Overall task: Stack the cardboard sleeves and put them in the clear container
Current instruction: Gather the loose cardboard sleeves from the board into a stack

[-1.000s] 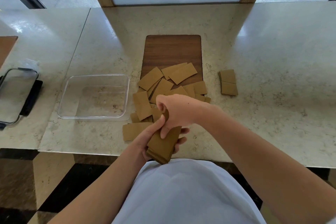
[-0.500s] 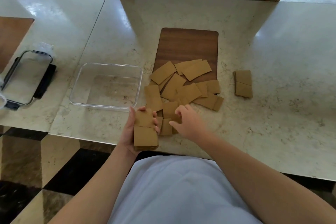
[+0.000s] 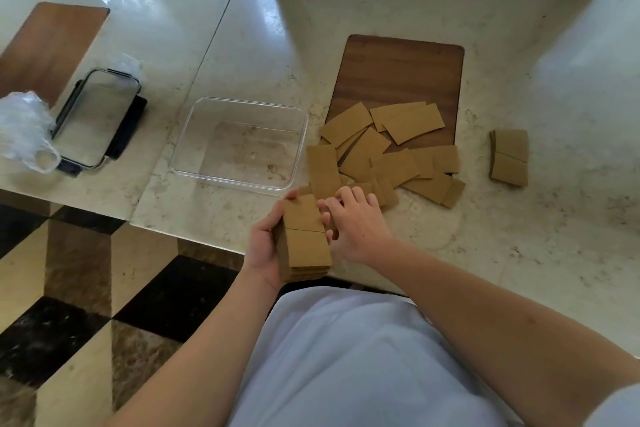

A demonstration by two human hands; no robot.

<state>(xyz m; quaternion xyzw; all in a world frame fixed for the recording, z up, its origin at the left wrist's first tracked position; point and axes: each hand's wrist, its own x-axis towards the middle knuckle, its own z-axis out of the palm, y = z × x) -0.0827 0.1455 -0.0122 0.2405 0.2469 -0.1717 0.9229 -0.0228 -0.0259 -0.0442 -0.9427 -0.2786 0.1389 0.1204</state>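
Marble bench (image 3: 519,45) carries a wooden board (image 3: 398,73), an empty clear container (image 3: 239,142) and scattered loose sleeves (image 3: 381,156). Left hand (image 3: 265,246) grips a gathered stack (image 3: 304,243) at the bench edge. Right hand (image 3: 356,222) reaches, fingers curled, onto a nearby sleeve; whether it grasps is unclear. Stacking continues, judging by this; next, lift that sleeve squarely onto the stack.

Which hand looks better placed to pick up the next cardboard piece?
Probably the right hand: its fingers already rest on the loose cardboard pile, while the left hand is busy holding the stack.
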